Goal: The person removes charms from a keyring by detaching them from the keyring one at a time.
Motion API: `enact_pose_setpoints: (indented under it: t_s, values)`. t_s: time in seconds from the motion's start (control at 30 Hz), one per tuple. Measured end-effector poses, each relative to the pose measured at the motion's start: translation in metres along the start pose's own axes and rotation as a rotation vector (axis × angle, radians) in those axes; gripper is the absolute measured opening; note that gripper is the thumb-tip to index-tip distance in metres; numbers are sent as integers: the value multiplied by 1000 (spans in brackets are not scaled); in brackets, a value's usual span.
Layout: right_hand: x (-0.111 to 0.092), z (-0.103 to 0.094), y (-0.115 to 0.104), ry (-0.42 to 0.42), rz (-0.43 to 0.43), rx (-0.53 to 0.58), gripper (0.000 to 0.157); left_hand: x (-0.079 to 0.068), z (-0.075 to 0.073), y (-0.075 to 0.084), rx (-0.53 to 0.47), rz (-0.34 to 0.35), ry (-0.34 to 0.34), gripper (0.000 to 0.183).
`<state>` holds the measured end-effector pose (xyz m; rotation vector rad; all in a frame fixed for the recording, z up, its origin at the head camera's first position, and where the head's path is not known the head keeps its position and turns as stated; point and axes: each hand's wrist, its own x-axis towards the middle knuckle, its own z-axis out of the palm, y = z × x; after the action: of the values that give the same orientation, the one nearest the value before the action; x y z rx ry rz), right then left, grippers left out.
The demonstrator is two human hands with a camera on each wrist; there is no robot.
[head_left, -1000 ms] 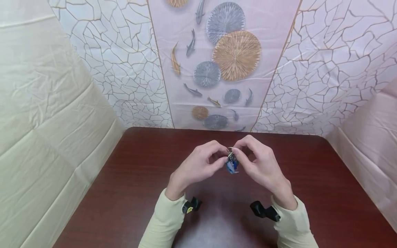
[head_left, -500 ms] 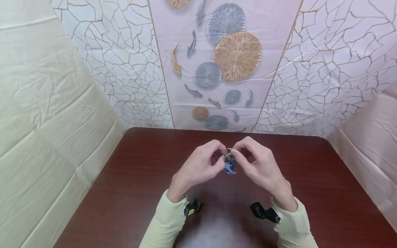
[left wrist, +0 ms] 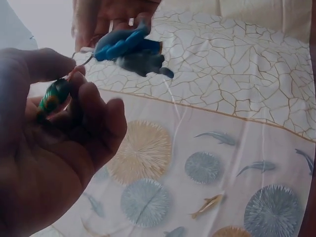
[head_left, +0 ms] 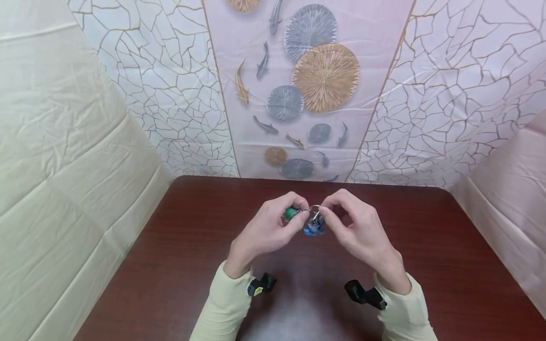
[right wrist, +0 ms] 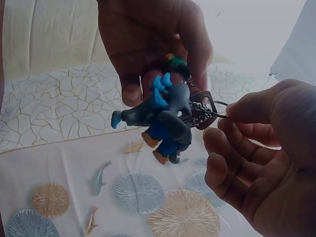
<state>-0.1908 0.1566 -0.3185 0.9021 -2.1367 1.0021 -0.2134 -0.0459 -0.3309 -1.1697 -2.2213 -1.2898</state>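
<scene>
In the head view, both hands are raised above the table, close together around a bunch of keychain charms. My right hand (head_left: 357, 225) pinches the metal key ring (right wrist: 221, 102) between thumb and forefinger. Blue and grey figurine charms (right wrist: 165, 116) hang from it on short silver chains (right wrist: 201, 112). My left hand (head_left: 269, 226) pinches a green charm (left wrist: 53, 98) by its thin chain, with the charm tucked inside the fingers. That chain reaches toward the ring; whether it is still linked cannot be made out.
A dark red-brown table (head_left: 170, 265) lies below the hands. Behind it hangs a patterned cloth (head_left: 298, 118) with fish and discs, and plain pale cloth (head_left: 64, 166) flanks the left. Each wrist carries a black camera (head_left: 364, 293).
My left hand has shifted slightly left, and the green charm now shows within its fingers, drawn apart from the blue and grey ones. My right hand stays nearly still on the ring.
</scene>
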Motion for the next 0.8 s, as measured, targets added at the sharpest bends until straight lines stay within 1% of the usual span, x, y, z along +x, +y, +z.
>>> enact_pose_setpoints:
  t_s: [0.17, 0.3, 0.37, 0.43, 0.47, 0.6, 0.8]
  values:
    - [0, 3, -2, 8, -17, 7, 8, -1, -3, -2, 9, 9, 3, 11]
    - [1, 5, -2, 24, -48, 18, 4, -1, -3, -3, 26, 36, -6, 8]
    - [1, 6, -1, 25, -63, 28, 8, -1, -3, -3, 37, 42, -4, 7]
    - [1, 7, -1, 17, -76, 41, 13, -1, -3, -3, 42, 39, 2, 5]
    - [1, 8, -1, 10, -77, 47, 14, -1, -3, -3, 41, 32, 6, 5]
    - [1, 8, -1, -21, -76, 70, 5, -1, -4, -3, 24, 6, 15, 5]
    - [3, 9, -2, -63, -86, 128, 5, 0, -4, -4, -19, 10, 33, 4]
